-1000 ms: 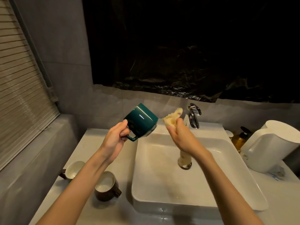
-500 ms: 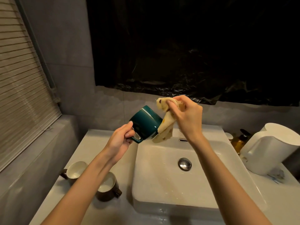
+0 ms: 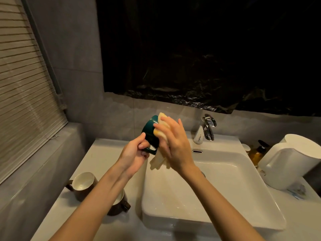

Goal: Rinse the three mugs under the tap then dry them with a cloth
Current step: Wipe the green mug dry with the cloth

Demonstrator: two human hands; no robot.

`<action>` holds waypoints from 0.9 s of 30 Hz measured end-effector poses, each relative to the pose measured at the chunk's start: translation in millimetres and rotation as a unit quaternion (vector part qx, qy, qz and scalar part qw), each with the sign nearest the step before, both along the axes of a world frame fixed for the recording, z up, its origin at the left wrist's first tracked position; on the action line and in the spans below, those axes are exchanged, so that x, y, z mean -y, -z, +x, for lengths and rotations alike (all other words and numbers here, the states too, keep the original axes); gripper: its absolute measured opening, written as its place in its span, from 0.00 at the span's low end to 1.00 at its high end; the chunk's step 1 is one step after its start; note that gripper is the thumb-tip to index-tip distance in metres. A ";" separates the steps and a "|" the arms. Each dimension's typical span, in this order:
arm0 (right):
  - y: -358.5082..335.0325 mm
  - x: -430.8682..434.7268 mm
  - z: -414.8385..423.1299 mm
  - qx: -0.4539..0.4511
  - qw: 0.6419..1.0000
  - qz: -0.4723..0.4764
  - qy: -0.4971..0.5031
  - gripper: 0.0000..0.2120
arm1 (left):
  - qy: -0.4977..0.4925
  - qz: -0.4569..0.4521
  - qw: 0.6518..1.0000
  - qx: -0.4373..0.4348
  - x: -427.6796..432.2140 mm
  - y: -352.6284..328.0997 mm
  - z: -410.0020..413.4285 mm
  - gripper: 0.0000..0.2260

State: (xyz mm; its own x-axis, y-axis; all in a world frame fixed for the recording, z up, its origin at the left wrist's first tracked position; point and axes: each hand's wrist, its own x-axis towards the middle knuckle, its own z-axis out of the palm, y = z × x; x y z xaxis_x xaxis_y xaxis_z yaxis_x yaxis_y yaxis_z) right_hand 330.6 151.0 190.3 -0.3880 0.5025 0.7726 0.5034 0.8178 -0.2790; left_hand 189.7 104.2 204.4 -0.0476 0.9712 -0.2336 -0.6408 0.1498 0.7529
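Gripping the dark green mug (image 3: 147,132) by its handle, the left hand (image 3: 133,153) held it tipped sideways above the sink's (image 3: 234,188) rear left corner. The right hand (image 3: 175,145) pressed a pale yellow cloth (image 3: 162,119) against the mug with spread, fairly straight fingers, hiding its opening; the cloth's tail hung below. On the counter (image 3: 104,153) to the left stood the far brown mug (image 3: 83,182) and the near brown mug (image 3: 120,205), both white inside, the nearer partly behind the left forearm. A chrome tap (image 3: 208,127), an amber pump bottle (image 3: 257,153) and a white kettle (image 3: 291,162) stood beyond.
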 end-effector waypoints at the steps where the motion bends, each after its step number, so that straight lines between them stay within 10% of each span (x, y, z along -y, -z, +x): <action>1: -4.5 -1.1 0.0 -0.063 0.997 -0.039 0.004 0.17 | -0.002 -0.005 1.000 0.014 0.5 -1.3 1.3 0.16; 5: -4.3 1.7 -1.7 -0.212 0.966 -0.150 0.011 0.20 | -0.018 -0.018 0.999 0.043 -1.1 -4.8 1.4 0.17; 11: 14.7 2.0 0.5 -0.051 0.999 0.015 0.005 0.17 | 0.010 -0.024 0.999 0.026 -1.9 -9.3 0.0 0.16; 19: -15.4 -10.3 6.4 -0.268 0.872 -0.406 -0.053 0.16 | 0.022 0.006 1.000 0.002 0.2 -7.7 -2.5 0.15; 27: -10.0 15.5 -14.2 -0.407 0.836 -0.367 -0.021 0.17 | -0.006 0.014 0.984 -0.177 -3.8 -10.5 -1.2 0.11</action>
